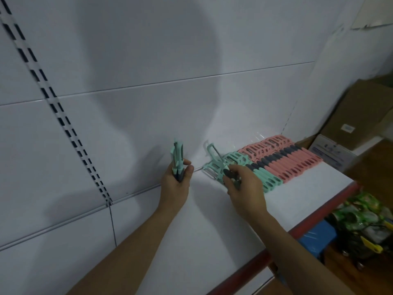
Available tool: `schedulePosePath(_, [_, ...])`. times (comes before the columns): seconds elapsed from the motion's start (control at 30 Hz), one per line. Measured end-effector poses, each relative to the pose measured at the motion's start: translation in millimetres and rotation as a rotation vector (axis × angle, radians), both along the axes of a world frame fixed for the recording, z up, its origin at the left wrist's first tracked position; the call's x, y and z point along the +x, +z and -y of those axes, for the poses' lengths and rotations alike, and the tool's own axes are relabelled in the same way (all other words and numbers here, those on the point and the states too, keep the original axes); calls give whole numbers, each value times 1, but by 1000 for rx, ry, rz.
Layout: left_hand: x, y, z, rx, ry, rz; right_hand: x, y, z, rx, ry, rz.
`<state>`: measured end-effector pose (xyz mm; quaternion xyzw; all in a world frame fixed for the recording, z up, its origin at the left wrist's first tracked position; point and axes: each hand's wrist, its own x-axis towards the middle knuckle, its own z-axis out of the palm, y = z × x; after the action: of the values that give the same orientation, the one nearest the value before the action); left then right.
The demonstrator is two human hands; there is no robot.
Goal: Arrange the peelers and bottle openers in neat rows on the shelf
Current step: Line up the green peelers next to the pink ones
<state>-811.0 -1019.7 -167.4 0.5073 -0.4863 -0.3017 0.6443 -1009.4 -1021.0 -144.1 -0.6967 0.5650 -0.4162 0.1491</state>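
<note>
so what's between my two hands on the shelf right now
In the head view, only the blade ends of the mint peelers at the right hand jut toward the left hand; the rest is bare white shelf.

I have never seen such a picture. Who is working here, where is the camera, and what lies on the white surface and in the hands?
There is no machine here: a person works with two bare hands, and one camera worn on the head looks forward and down at them. The left hand grips a small bundle of mint-green peelers, upright. The right hand holds one more green peeler at the end of a green row lying on the white shelf. Beside it lies a pink row. Cardboard boxes stand at the far right.
</note>
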Motion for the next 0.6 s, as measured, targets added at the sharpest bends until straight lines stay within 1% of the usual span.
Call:
schedulePosePath(0.07, [1,-3,5,47,12,-18,-3,-2,0,-8,-19,-42])
schedulePosePath(0.17, [2,-11,9,79,-13,54,-6,-5,-1,-46,-45,-81])
schedulePosePath(0.27, [0,-16,6,110,-70,110,-2,-8,-2,-49,-13,-114])
schedulePosePath(0.37, [2,-18,6,101,-103,88,4,-10,2,-25,24,-200])
schedulePosePath(0.5, [3,-15,6,98,-76,30,8,-13,0,-29,66,-325])
schedulePosePath(0.6, [1,-12,6,99,-97,43,7,-13,-2,-96,36,-359])
